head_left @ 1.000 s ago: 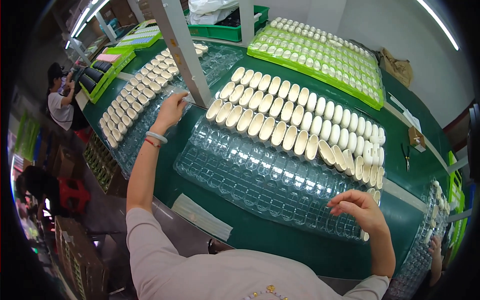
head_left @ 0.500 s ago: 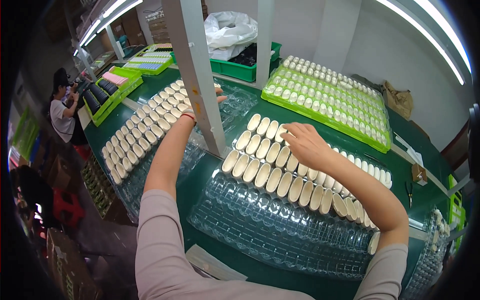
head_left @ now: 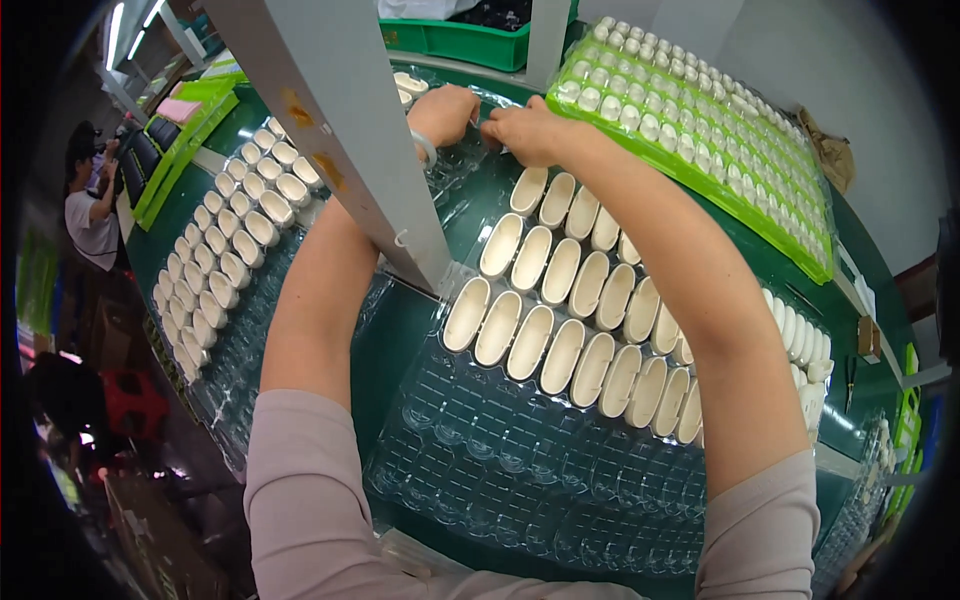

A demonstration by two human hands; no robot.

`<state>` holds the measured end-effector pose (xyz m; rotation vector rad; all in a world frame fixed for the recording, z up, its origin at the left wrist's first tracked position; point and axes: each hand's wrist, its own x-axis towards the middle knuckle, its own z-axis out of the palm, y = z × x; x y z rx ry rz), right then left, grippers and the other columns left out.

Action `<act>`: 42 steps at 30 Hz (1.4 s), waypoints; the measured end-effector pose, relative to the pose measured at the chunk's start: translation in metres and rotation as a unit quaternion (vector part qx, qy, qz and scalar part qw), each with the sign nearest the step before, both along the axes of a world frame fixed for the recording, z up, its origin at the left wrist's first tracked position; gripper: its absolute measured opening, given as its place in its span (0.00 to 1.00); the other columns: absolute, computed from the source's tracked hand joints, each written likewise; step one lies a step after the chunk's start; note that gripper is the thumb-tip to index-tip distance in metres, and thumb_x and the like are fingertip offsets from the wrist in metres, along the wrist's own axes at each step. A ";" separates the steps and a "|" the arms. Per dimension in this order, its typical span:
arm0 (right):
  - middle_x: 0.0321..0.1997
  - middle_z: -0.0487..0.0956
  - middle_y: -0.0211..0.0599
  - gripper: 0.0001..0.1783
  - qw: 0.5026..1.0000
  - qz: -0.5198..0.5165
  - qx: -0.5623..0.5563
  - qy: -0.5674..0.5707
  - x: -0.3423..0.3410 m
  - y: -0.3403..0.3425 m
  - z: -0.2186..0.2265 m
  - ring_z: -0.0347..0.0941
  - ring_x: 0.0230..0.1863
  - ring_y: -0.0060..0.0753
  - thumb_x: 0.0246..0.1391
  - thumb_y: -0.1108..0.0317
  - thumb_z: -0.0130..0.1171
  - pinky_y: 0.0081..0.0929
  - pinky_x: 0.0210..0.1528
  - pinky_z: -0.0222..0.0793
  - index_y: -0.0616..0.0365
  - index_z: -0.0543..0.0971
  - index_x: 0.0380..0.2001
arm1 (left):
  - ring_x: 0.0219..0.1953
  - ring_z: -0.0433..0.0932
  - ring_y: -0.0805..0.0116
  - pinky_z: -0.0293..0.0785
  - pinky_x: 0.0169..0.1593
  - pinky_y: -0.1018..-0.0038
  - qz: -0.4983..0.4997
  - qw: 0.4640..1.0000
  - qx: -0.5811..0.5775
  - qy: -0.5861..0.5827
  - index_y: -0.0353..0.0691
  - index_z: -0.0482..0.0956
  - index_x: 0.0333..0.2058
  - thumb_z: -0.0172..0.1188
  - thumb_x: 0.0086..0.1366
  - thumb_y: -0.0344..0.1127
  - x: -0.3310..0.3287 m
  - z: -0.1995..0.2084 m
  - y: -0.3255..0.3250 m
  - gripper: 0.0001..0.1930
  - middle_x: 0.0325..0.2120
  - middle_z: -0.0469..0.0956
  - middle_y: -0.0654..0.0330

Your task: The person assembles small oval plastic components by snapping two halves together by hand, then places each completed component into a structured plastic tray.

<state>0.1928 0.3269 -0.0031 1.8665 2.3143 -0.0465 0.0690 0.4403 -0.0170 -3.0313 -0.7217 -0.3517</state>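
Observation:
Beyond the grey metal post, my left hand [head_left: 447, 115] curls its fingers close to my right hand. My right hand [head_left: 530, 132] is bent with its fingertips pinched together. What either hand holds, if anything, is too small to make out. Under them lies a clear plastic tray [head_left: 455, 172], with a few cream pieces by the left hand. Below my right forearm, rows of cream oval cups [head_left: 532, 342] stand in another clear tray [head_left: 500, 430], whose nearer rows hold no cups. More cream oval cups [head_left: 234, 270] fill a tray left of the post.
The grey post [head_left: 335, 130] rises between my forearms. Bright green trays of white rounded pieces [head_left: 690, 130] lie at the back right. A green bin [head_left: 460, 45] stands at the back. Pliers [head_left: 850, 382] lie far right. Another person [head_left: 92, 215] sits far left.
My right hand has left the cream cups and moved away and left, beside my left hand. My left hand has come out from behind the post. The view has shifted closer.

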 end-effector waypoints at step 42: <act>0.59 0.63 0.46 0.30 0.985 -0.081 -0.027 0.153 -0.039 -0.017 -0.011 0.55 0.63 0.43 0.60 0.44 0.32 0.53 0.62 0.39 0.51 0.72 0.52 | 0.25 0.74 0.70 0.69 0.31 0.74 -0.007 0.977 -0.212 -0.021 0.34 0.74 0.38 0.60 0.50 0.31 -0.051 0.010 -0.005 0.15 0.23 0.76 0.59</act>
